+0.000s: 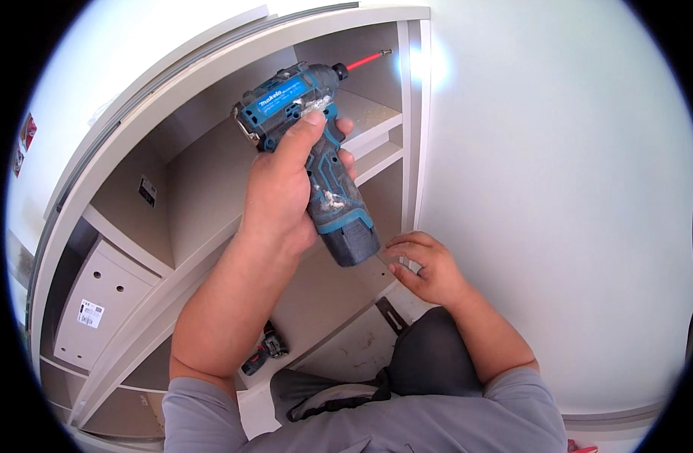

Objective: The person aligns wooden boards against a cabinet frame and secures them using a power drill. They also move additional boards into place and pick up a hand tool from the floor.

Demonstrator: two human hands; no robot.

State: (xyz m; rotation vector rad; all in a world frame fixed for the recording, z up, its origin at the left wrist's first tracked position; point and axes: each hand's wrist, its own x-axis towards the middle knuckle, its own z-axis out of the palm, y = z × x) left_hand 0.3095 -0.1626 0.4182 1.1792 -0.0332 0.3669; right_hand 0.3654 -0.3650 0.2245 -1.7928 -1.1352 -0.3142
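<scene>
My left hand (284, 177) is wrapped round the grip of a blue and black cordless impact driver (305, 98), raised in front of an open cabinet. White smears mark its body. From its chuck a long red driver bit (364, 60) points up to the right, its tip in front of the cabinet's upper compartment. Lower and to the right, my right hand (429, 268) is beside the cabinet's right upright (412, 151), just past the driver's battery. Its fingers are bent, with a gap between thumb and forefinger. Whether the fingertips touch the upright, I cannot tell.
A second, black and red cordless drill (265, 352) lies low in the cabinet. Shelves (210, 185) and a drawer-like panel with holes (104, 302) fill the left side. A dark slotted strip (392, 315) lies near my knee. A white wall (558, 189) stands at the right.
</scene>
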